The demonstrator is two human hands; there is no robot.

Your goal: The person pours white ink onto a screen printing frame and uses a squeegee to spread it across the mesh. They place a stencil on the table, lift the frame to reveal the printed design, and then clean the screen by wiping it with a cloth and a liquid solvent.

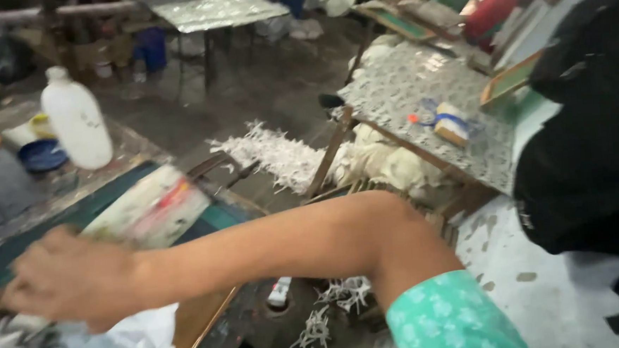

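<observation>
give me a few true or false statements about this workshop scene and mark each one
1. A white plastic bottle stands upright on the worktable. True.
2. The arm reaching across wears a red sleeve. False: the sleeve is green with a pale pattern.
3. The hand is over at the left, by a paint-smeared flat tool. True, though blur hides the grip.
4. A blue dish sits left of the bottle. True.
5. The shredded white scraps lie on top of the patterned table. False: they lie on the floor beside the patterned table.
</observation>
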